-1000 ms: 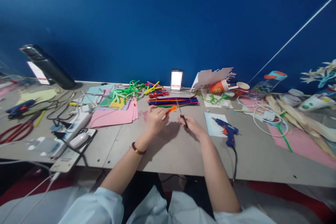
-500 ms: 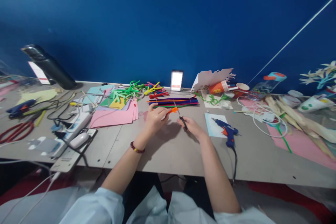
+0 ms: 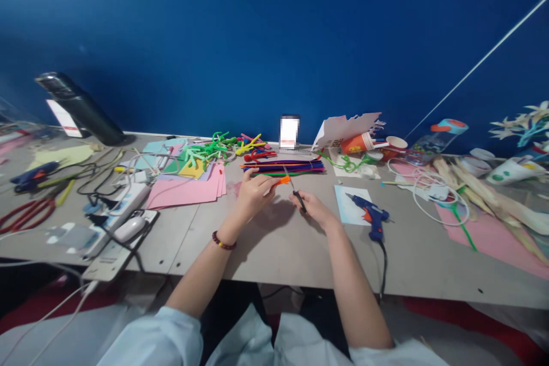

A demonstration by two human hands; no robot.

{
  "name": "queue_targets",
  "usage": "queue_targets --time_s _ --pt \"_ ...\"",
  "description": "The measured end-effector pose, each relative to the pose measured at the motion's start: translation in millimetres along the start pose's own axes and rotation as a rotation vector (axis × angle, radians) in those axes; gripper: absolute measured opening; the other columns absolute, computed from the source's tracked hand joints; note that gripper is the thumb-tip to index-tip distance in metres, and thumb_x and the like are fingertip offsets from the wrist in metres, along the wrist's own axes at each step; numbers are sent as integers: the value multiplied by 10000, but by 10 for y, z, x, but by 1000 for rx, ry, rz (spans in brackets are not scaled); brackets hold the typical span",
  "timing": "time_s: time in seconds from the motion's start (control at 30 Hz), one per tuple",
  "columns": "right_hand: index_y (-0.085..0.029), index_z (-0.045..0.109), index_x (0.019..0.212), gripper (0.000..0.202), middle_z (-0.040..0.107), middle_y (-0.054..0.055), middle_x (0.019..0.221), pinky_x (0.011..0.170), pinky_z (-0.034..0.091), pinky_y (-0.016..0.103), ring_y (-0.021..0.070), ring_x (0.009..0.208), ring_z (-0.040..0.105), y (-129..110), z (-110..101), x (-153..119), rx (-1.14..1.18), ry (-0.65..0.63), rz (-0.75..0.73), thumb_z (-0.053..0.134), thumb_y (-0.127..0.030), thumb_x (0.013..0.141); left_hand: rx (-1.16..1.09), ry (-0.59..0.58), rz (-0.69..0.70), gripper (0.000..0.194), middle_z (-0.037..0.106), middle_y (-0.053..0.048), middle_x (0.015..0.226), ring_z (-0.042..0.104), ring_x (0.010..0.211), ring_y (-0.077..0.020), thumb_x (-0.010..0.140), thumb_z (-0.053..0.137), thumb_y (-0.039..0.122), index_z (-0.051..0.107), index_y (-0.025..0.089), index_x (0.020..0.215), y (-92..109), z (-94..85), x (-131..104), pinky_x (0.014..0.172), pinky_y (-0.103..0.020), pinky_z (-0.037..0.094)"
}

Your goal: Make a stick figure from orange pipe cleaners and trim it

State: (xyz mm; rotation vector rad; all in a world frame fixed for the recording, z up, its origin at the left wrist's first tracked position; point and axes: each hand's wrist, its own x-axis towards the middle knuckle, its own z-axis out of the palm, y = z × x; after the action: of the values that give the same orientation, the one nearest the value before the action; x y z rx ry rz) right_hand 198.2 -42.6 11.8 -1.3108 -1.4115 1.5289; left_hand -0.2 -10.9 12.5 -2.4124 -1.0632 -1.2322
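My left hand (image 3: 256,191), with a beaded bracelet on its wrist, pinches a small orange piece (image 3: 283,180) over the middle of the table. To its right, my right hand (image 3: 312,207) is closed on the black handles of a pair of scissors (image 3: 299,201). The scissor blades point up and away, close beside the orange piece; whether they touch it is too small to tell. Just beyond both hands lies a bundle of purple, red and green pipe cleaners (image 3: 306,166).
A blue glue gun (image 3: 375,218) rests right of my hands, its cord over the table edge. Pink paper (image 3: 186,190) and a power strip (image 3: 122,217) lie left. A phone (image 3: 289,131) stands at the wall. Cups and a white cable (image 3: 444,220) are at right.
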Motion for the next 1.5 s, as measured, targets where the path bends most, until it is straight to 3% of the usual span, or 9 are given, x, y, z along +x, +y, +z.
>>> queue_targets --time_s 0.73,1.3,1.5 --pt "-162 554 623 412 376 -67 520 501 199 236 72 508 283 -43 45 6 19 70 -11 657 -561 625 11 26 -40 183 710 -27 835 641 751 -140 846 502 174 651 226 938 -58 21 -34 935 -389 359" --pt "-184 446 489 467 374 -58 441 453 199 235 71 434 293 32 54 51 -143 166 22 642 -588 619 -49 -17 -124 195 717 -30 860 641 778 -146 884 468 192 653 224 936 -59 26 -26 917 -379 346" --pt "-174 495 546 445 449 -38 468 433 229 219 69 433 348 -10 58 22 -66 42 -8 622 -588 649 -95 -1 -131 172 717 -23 873 646 791 -140 880 484 193 645 222 931 -66 30 -36 914 -364 343"
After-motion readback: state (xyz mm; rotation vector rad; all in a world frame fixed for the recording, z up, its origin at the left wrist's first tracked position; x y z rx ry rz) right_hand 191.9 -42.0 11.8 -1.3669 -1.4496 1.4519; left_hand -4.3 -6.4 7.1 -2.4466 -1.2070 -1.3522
